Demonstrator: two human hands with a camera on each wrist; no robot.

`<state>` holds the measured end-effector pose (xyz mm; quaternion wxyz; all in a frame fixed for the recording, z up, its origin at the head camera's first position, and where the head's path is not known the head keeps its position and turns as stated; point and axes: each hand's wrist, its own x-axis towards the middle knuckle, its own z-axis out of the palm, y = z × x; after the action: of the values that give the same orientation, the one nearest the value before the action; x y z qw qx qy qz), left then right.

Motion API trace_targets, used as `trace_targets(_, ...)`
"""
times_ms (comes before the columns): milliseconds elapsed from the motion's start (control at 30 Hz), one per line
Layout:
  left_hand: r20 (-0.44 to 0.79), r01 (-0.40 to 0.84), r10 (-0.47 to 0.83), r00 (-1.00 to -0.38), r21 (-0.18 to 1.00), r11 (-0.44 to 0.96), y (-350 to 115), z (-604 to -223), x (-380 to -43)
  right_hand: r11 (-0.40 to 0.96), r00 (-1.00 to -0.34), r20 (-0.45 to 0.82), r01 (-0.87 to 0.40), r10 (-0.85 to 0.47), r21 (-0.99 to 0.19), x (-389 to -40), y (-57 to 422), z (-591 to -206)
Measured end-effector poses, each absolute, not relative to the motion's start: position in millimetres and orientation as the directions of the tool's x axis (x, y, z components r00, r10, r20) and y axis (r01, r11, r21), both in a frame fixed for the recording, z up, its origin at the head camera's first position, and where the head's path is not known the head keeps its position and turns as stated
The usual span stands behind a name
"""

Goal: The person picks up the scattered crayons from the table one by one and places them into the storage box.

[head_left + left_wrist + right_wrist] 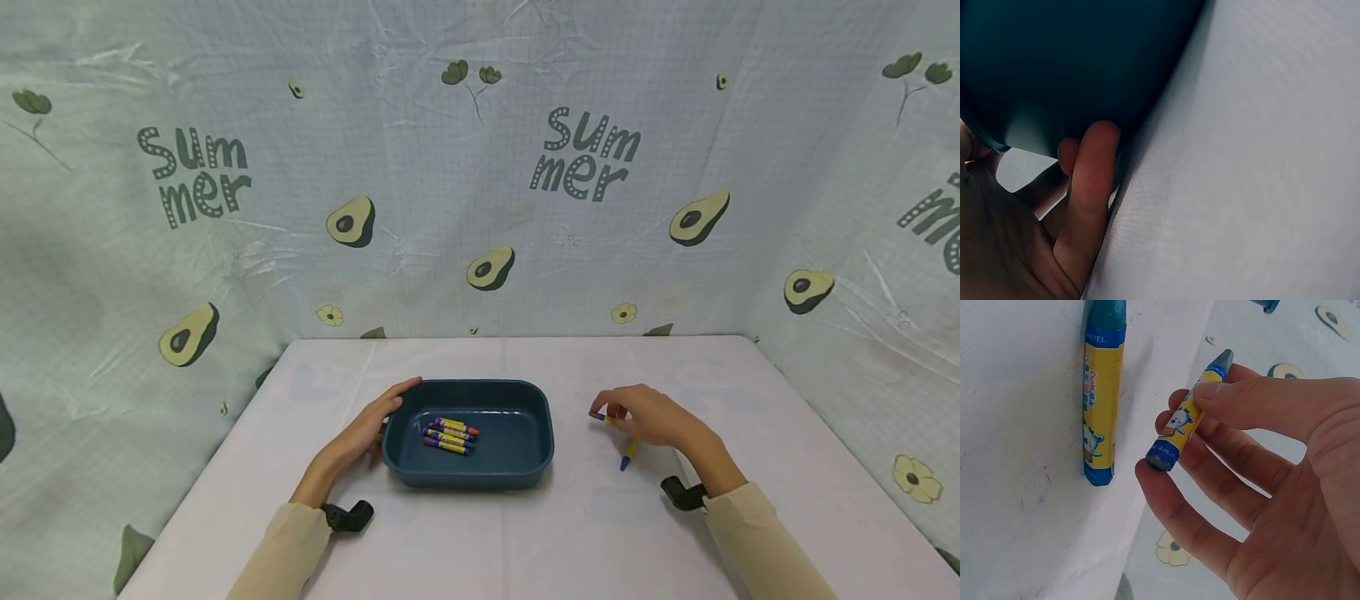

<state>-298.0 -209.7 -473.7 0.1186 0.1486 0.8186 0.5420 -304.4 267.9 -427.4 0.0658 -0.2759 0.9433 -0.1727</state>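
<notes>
My left hand (367,427) holds the left end of a dark blue rectangular tray (480,481). One finger reaches along the far left corner, and in the left wrist view fingertips (1102,132) press its outer wall. Several yellow-wrapped crayons (448,443) lie side by side in the tray's left half. To the right of the tray, my right hand (648,415) pinches a short crayon (1179,422) between thumb and fingers. This one has a yellow and blue wrapper and a dark grey-blue tip. Beneath that hand another crayon (1102,406), with a blue-green tip, lies on the table.
A white cloth covers the table (585,542). Behind and at both sides hangs a pale curtain (420,292) printed with avocados, flowers and the word "summer". A black wrist mount (348,517) sits on the left wrist, and another mount (682,493) on the right.
</notes>
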Motion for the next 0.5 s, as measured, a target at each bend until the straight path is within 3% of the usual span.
trace_targets(500, -0.043, 0.096, 0.364, -0.930, 0.929, 0.357, -209.4, -475.9, -298.8, 0.793, -0.845, -0.028, -0.490, -0.535, -0.361, -307.0, 264.5, -423.7)
